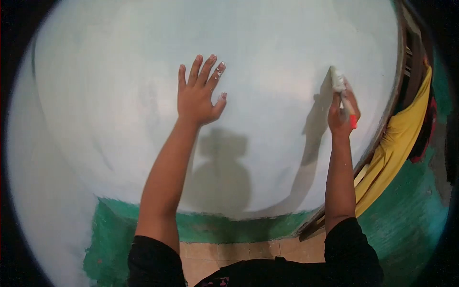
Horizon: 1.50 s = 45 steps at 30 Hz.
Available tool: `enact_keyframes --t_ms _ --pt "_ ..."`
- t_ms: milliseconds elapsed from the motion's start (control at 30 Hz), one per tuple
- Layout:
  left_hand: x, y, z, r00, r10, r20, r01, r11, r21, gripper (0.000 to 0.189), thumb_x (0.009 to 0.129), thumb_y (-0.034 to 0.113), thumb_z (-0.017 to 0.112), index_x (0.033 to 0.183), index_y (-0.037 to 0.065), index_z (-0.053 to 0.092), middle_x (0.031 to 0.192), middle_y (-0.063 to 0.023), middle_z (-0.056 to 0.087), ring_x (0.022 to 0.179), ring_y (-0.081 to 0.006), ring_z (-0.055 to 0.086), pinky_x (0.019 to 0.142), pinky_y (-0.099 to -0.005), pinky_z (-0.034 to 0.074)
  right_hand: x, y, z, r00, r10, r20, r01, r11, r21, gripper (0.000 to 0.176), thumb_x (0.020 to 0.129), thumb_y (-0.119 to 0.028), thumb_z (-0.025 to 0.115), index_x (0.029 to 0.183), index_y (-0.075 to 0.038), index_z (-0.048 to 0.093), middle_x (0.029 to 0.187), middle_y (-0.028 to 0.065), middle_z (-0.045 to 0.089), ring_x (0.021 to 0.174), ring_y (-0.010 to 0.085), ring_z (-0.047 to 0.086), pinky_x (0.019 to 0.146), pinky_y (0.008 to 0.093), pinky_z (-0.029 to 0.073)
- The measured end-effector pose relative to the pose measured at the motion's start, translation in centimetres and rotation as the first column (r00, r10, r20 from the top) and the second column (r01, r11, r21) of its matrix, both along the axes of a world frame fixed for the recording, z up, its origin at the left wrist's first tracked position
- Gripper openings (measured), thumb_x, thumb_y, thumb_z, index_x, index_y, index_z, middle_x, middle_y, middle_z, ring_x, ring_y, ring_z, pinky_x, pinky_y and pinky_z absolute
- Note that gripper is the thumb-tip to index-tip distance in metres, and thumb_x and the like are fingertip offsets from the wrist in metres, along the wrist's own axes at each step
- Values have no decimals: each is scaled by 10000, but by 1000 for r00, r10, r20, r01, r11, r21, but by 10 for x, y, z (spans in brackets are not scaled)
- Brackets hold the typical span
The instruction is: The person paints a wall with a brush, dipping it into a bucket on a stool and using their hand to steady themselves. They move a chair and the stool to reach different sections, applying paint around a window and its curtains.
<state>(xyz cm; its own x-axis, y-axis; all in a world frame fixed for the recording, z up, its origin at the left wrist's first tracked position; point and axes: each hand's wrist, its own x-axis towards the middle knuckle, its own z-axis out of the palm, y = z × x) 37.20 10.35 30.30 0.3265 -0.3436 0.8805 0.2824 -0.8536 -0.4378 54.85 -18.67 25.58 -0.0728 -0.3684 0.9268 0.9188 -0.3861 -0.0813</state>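
Observation:
My left hand (198, 93) lies flat against the white-painted wall (267, 52), fingers spread, with white paint on several fingertips. Nothing is in it. To the right, my right hand (342, 112) is closed around the handle of a paintbrush (338, 81). The brush head points up, is coated in white paint and appears to touch the wall. Its handle is pale with a red end that sticks out below the hand. Part of the handle is hidden by my fingers.
Green paint (210, 227) covers the wall's lower band, above a tiled floor (248, 249). On the right, a yellow cloth (397, 143) hangs beside a dark wooden frame (394, 91). More green surface (406, 205) shows at lower right. Shadows of my head and arm fall on the wall.

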Motion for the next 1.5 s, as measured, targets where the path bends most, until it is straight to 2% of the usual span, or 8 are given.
enact_keyframes --t_ms 67,500,667,800,900,933,1267,1500 --pt "7 -5 -11 998 -18 62 23 996 -82 670 716 314 563 1363 180 454 1481 -46 326 1397 -284 222 1109 -558 80 38 23 -45 929 361 -85 -367 928 -68 166 784 -33 645 948 -49 659 1187 209 596 1030 325 629 818 362 529" --pt "-15 -13 -100 969 64 -239 -116 970 -212 704 783 419 510 1403 117 371 1528 -95 202 1430 -298 84 1128 -517 -14 -49 11 -71 880 336 -336 -474 569 -672 104 771 -26 648 870 -56 657 939 168 674 849 301 666 749 348 531" --pt "8 -11 -186 977 19 -212 -97 925 -366 609 774 397 550 1325 147 474 1514 -63 234 1415 -311 118 1085 -594 79 -29 6 -22 831 451 -327 -511 850 -126 269 865 -125 577 1094 12 608 960 201 643 861 309 648 759 373 508" --pt "26 -12 -240 970 72 -230 -152 925 -349 765 826 417 513 1452 75 237 1553 -136 22 1417 -368 -92 1085 -576 -96 -18 26 -111 841 -116 -529 -186 855 -484 317 861 -203 605 1078 27 608 872 197 646 794 327 652 714 377 518" --pt "15 5 -262 943 40 -330 -202 857 -474 790 821 379 547 1457 66 197 1541 -186 -5 1406 -407 -102 1082 -590 -79 -39 93 -192 367 497 -786 -826 563 -30 356 829 -179 632 1132 6 601 1048 208 646 859 295 676 744 290 526" --pt "0 22 -268 939 -5 -345 -187 832 -522 805 818 376 557 1457 57 185 1534 -213 -15 1400 -428 -102 1080 -596 -73 -47 114 -212 700 404 -589 -693 584 -423 315 833 -101 598 1131 -1 602 1117 217 626 880 294 681 756 284 528" --pt "-61 55 -252 966 111 -233 -249 639 -728 963 836 428 586 1457 12 -22 1492 -303 -93 1377 -482 -96 1067 -626 -19 -37 135 -219 506 662 -552 -849 268 -456 69 803 -139 667 839 -80 659 1060 208 652 863 275 691 681 339 559" --pt "-63 84 -219 985 67 -160 -152 778 -609 1036 825 424 572 1417 -49 -134 1471 -316 -172 1355 -492 -176 1035 -640 -107 -49 136 -115 498 667 -554 -834 543 -97 366 852 -299 615 1018 25 638 1034 196 657 868 272 678 752 342 533"
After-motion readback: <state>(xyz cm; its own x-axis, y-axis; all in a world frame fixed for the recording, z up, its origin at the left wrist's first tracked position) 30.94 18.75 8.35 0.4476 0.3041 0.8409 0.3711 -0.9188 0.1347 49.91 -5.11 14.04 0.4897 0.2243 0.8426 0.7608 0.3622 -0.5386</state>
